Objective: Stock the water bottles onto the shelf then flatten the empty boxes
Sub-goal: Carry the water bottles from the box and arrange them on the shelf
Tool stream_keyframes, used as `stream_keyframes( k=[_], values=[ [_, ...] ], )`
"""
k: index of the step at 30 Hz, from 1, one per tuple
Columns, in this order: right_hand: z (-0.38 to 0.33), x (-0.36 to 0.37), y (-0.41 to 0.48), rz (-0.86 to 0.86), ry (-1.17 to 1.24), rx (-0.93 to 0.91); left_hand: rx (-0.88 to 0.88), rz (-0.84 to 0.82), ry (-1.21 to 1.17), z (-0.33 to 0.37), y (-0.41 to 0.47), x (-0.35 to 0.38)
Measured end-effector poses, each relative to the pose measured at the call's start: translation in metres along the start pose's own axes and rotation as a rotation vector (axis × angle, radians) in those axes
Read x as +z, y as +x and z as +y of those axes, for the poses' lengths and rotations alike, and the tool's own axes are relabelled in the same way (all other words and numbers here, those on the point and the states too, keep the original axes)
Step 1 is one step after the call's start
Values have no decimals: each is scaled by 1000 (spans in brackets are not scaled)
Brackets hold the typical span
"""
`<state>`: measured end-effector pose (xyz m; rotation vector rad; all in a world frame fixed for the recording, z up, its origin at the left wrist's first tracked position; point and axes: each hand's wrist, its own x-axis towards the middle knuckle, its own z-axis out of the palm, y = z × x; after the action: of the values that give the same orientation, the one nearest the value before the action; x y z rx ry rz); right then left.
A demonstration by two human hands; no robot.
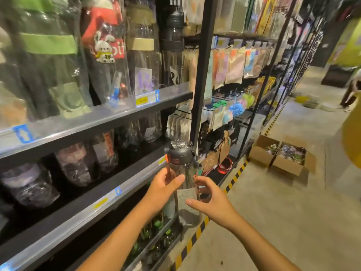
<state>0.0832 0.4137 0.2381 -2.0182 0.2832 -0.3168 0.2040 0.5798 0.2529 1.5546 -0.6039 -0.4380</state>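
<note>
I hold a clear water bottle [184, 173] with a dark grey lid and an orange button, wrapped in a plastic sleeve, upright in front of the shelf unit. My left hand [162, 189] grips its body from the left, thumb across the front. My right hand [210, 200] touches the bottle's lower part from the right, with curved fingers and the thumb on the label. The black shelf [125, 173] right behind the bottle carries several wrapped bottles. The shelf above [109, 116] is full of tall wrapped bottles.
Two open cardboard boxes [281, 155] filled with small goods stand on the floor at the right. A yellow-black striped line [232, 179] marks the base of the shelving. A wire basket [156, 237] with green items sits at the bottom. A person [350, 90] stands far down the aisle.
</note>
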Motion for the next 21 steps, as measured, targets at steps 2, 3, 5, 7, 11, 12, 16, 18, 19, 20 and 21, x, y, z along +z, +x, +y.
stream_keyframes(
  k=[2, 3, 5, 7, 11, 12, 16, 18, 19, 20, 21],
  values=[
    [5, -7, 32, -13, -7, 8, -9, 0, 5, -1, 30, -5],
    [7, -9, 46, -22, -9, 11, -5, 5, 7, -2, 42, -7],
    [8, -12, 72, -41, -12, -2, 12, 24, 22, -4, 65, -14],
    [10, -13, 95, -65, -12, -29, 15, 51, 35, -5, 81, -20],
    [13, -14, 143, -113, -15, -108, 36, 131, 144, -4, 106, -33],
    [12, -16, 155, -122, -13, -132, 39, 152, 169, -3, 112, -36],
    [5, -28, 200, -170, -27, -262, 86, 279, 247, 7, 140, -39],
    [5, -34, 224, -212, -29, -307, 109, 350, 272, 14, 152, -36],
    [6, -37, 235, -219, -27, -327, 116, 381, 264, 17, 158, -33],
    [9, -38, 247, -220, -23, -344, 121, 410, 251, 21, 163, -30],
    [10, -40, 257, -229, -11, -351, 126, 433, 241, 23, 167, -27]
  ],
)
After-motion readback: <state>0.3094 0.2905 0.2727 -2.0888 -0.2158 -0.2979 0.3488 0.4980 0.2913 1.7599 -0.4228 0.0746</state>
